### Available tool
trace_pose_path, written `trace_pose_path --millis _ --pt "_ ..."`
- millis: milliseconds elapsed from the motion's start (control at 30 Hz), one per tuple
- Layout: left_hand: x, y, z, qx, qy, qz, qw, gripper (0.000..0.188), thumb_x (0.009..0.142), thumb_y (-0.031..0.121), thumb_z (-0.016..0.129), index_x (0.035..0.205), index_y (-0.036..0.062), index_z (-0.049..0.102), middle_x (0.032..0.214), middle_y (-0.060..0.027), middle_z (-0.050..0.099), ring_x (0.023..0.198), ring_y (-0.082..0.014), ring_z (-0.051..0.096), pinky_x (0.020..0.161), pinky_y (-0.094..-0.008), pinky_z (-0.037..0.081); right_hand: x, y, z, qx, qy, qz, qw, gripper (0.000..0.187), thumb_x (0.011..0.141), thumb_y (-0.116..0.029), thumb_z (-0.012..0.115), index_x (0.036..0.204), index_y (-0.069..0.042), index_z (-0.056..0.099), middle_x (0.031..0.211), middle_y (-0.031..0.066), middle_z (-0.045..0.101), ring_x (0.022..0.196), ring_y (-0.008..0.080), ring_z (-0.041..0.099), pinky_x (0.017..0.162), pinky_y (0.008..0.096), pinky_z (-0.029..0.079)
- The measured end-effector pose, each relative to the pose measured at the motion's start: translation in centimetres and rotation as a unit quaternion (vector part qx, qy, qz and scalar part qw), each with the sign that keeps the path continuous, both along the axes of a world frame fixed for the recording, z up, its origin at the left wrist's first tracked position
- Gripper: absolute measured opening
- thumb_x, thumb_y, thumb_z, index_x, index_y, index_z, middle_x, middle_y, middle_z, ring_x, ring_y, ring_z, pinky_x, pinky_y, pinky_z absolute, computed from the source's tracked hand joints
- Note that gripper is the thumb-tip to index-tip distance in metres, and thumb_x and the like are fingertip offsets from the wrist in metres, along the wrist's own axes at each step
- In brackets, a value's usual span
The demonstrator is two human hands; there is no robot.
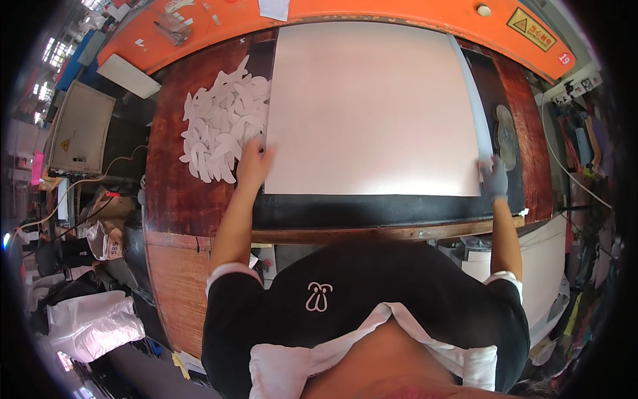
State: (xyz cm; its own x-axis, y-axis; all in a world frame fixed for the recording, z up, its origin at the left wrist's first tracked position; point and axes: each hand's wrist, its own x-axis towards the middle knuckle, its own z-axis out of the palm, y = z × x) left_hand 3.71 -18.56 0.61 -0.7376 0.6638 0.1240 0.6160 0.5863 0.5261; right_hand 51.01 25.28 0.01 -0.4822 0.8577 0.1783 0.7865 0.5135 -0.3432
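A large pale pinkish-white sheet (372, 113) lies flat on the black work surface in front of me. My left hand (254, 165), bare and slightly blurred, is closed at the sheet's left edge. At the opposite edge, near the lower right corner, my right hand (495, 181) in a grey glove has its fingers closed on the border. A narrow light-blue strip (480, 110) shows along the sheet's right side. Just beyond my left hand is a pile of curved white cut pieces (222, 126). A sole-shaped cutting die (506, 136) lies to the right of my gloved hand.
An orange machine beam (372, 12) with a warning label runs across the far side. The reddish-brown table (169, 193) extends left of the pile. A grey control box (83, 126) stands at far left, and a cable hangs at right (565, 156).
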Motion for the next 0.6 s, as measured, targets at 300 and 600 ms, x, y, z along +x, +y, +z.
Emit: trace_pose_path --millis 300,600 --pt "2.0 -4.6 -2.2 0.054 -0.185 0.019 0.981 0.046 0.093 0.041 0.047 0.071 0.0008 0.052 0.056 -0.0145 0.054 0.052 -0.0256 0.056 0.053 -0.0395 0.043 -1.0 -5.9 1.5 -0.45 0.229 -0.133 0.853 0.04 0.084 -0.043 0.06 0.097 -0.005 0.057 0.065 0.001 0.051 0.046 0.0092 0.046 0.039 0.0236 0.038" --pt "3.4 1.3 -0.6 -0.16 0.06 0.005 0.985 0.041 0.093 0.041 0.039 0.086 0.0078 0.062 0.076 -0.0216 0.063 0.073 -0.0407 0.061 0.065 -0.0525 0.047 -3.9 2.5 -0.7 -0.167 0.092 -0.03 0.981 0.032 0.083 -0.032 0.059 0.074 -0.002 0.055 0.063 0.0053 0.053 0.061 0.0139 0.048 0.06 0.032 0.041"
